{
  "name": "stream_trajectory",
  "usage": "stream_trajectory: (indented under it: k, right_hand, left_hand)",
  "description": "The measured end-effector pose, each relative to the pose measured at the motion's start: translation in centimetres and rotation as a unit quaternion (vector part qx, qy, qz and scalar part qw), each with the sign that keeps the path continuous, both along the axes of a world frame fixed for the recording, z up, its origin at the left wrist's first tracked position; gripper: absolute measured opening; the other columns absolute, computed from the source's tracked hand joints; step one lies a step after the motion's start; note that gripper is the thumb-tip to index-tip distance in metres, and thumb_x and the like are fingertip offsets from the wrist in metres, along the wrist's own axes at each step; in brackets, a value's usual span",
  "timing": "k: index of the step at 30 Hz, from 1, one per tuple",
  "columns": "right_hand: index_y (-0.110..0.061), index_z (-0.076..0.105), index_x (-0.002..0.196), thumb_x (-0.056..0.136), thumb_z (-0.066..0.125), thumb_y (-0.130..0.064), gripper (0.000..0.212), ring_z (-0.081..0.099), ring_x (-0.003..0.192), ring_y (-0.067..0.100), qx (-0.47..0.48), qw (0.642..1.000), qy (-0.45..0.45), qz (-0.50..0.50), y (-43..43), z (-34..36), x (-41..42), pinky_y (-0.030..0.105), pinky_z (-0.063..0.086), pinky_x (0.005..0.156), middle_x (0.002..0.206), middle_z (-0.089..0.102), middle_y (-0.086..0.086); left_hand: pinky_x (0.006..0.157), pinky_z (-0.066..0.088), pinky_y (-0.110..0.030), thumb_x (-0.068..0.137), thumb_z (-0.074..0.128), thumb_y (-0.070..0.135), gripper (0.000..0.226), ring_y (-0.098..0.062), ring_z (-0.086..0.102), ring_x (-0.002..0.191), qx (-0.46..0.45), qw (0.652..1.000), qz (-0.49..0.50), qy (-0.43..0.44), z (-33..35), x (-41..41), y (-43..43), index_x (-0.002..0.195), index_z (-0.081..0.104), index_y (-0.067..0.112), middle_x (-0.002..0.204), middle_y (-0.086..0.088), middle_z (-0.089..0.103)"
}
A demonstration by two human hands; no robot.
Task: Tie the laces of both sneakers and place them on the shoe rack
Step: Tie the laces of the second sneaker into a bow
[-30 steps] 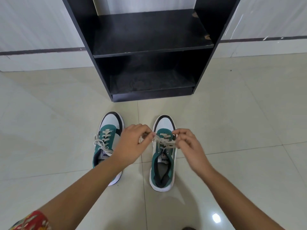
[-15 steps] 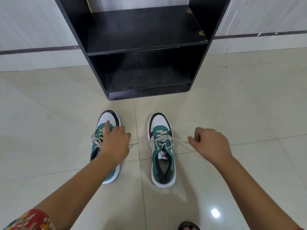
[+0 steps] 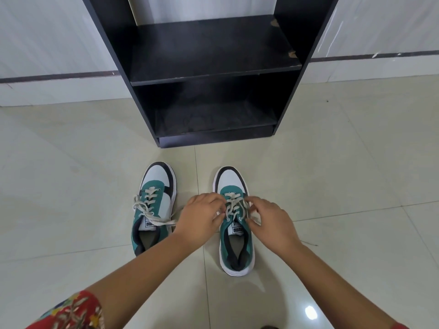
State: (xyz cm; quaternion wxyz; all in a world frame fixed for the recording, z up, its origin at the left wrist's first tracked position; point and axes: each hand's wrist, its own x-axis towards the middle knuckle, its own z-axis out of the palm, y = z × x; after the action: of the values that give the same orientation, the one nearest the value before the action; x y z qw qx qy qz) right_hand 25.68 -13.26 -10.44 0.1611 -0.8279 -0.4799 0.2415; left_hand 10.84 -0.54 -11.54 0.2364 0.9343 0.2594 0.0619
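Both hands, left [image 3: 202, 218] and right [image 3: 270, 223], pinch the laces [image 3: 234, 206] over the right sneaker [image 3: 235, 224] on the floor [image 3: 71, 186] before the rack [image 3: 213, 51]. The knot looks unfinished, though fingers hide it; slack could let it slip loose.

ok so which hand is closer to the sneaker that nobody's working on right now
Left. The left hand sits between the two shoes, just beside the left sneaker, while the right hand is on the far side of the right sneaker.
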Motion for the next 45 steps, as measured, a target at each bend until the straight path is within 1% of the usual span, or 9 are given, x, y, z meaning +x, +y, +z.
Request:
stream_trajectory:
  k: [3, 7, 10, 15, 18, 22, 30, 36, 45]
  right_hand:
    - [-0.025, 0.040, 0.137, 0.085, 0.052, -0.012, 0.055, 0.049, 0.118, 0.024, 0.029, 0.997, 0.069, 0.009, 0.2, -0.8, 0.0, 0.040, 0.044, 0.098, 0.137, 0.050, 0.000]
    - [-0.015, 0.060, 0.111, 0.093, 0.050, -0.021, 0.021, 0.058, 0.100, 0.025, 0.036, 0.999, -0.005, 0.014, 0.4, -1.2, 0.5, 0.038, 0.047, 0.084, 0.113, 0.065, 0.002]
    - [-0.018, 0.066, 0.098, 0.093, 0.051, -0.025, 0.018, 0.059, 0.092, 0.024, 0.024, 1.000, -0.006, -0.004, -0.4, -0.8, 1.9, 0.037, 0.046, 0.078, 0.097, 0.070, 0.000]
    - [-0.028, 0.071, 0.081, 0.085, 0.055, -0.026, 0.017, 0.060, 0.092, 0.021, -0.139, 0.988, 0.033, -0.055, -1.9, -0.4, 3.3, 0.033, 0.047, 0.076, 0.097, 0.067, -0.003]
    - [-0.028, 0.068, 0.104, 0.086, 0.050, -0.022, 0.027, 0.059, 0.103, 0.024, -0.167, 0.986, -0.002, 0.012, -1.5, -0.8, 1.8, 0.035, 0.048, 0.085, 0.114, 0.065, 0.000]
    - [-0.022, 0.056, 0.127, 0.080, 0.052, -0.015, 0.047, 0.056, 0.111, 0.025, -0.040, 0.998, -0.035, 0.037, -0.7, -0.2, 0.3, 0.037, 0.046, 0.091, 0.125, 0.062, 0.001]
    - [-0.025, 0.071, 0.084, 0.075, 0.056, -0.037, 0.021, 0.064, 0.083, 0.013, 0.023, 0.998, -0.044, -0.023, -1.3, -0.3, -0.5, 0.026, 0.047, 0.068, 0.092, 0.073, -0.010]
    - [-0.024, 0.064, 0.084, 0.087, 0.056, -0.036, 0.015, 0.061, 0.088, 0.012, -0.019, 0.999, 0.034, -0.029, -1.7, -0.3, 0.2, 0.031, 0.049, 0.072, 0.094, 0.067, -0.010]
    - [-0.021, 0.060, 0.091, 0.093, 0.047, -0.036, 0.020, 0.060, 0.086, 0.018, -0.083, 0.996, 0.037, -0.019, -1.8, -0.8, 0.3, 0.034, 0.048, 0.072, 0.100, 0.063, -0.004]
  left_hand:
    - [0.091, 0.042, -0.033, 0.084, 0.057, 0.021, 0.008, -0.016, 0.060, 0.094, 0.000, 1.000, 0.006, -0.009, 0.2, -0.3, -0.1, 0.090, 0.062, 0.019, 0.101, 0.006, 0.068]
    - [0.084, 0.048, -0.036, 0.083, 0.059, 0.023, 0.010, -0.014, 0.062, 0.074, -0.006, 1.000, -0.001, -0.013, 0.6, -0.9, 0.0, 0.090, 0.067, 0.024, 0.082, 0.008, 0.071]
    - [0.075, 0.046, -0.032, 0.079, 0.069, 0.016, 0.018, -0.017, 0.062, 0.070, 0.037, 0.999, -0.011, -0.012, 0.6, -2.0, 0.5, 0.092, 0.073, 0.027, 0.076, 0.007, 0.070]
    - [0.072, 0.046, -0.032, 0.083, 0.062, 0.017, 0.017, -0.021, 0.063, 0.076, 0.070, 0.994, 0.000, 0.087, 0.6, -4.7, 1.4, 0.089, 0.073, 0.028, 0.079, 0.003, 0.069]
    - [0.087, 0.043, -0.032, 0.092, 0.049, 0.024, 0.023, -0.019, 0.058, 0.097, 0.004, 0.994, -0.020, 0.106, 0.3, -4.2, 0.9, 0.103, 0.068, 0.029, 0.102, 0.005, 0.068]
    - [0.094, 0.042, -0.031, 0.091, 0.053, 0.028, 0.027, -0.014, 0.053, 0.106, -0.080, 0.997, 0.006, 0.012, 0.2, -2.3, -0.6, 0.117, 0.061, 0.029, 0.117, 0.009, 0.061]
    - [0.083, 0.050, -0.031, 0.085, 0.061, 0.020, 0.007, -0.012, 0.058, 0.096, -0.060, 0.997, 0.031, -0.022, -0.7, -1.6, -1.7, 0.092, 0.062, 0.020, 0.104, 0.005, 0.062]
    - [0.078, 0.046, -0.029, 0.092, 0.051, 0.021, 0.008, -0.012, 0.055, 0.089, -0.039, 0.998, 0.040, -0.004, -0.7, -1.7, -1.3, 0.095, 0.058, 0.021, 0.101, 0.006, 0.060]
    - [0.075, 0.033, -0.024, 0.093, 0.046, 0.022, 0.011, -0.016, 0.057, 0.083, -0.004, 0.998, 0.044, 0.035, -1.1, -2.7, -0.3, 0.091, 0.057, 0.021, 0.090, 0.005, 0.063]
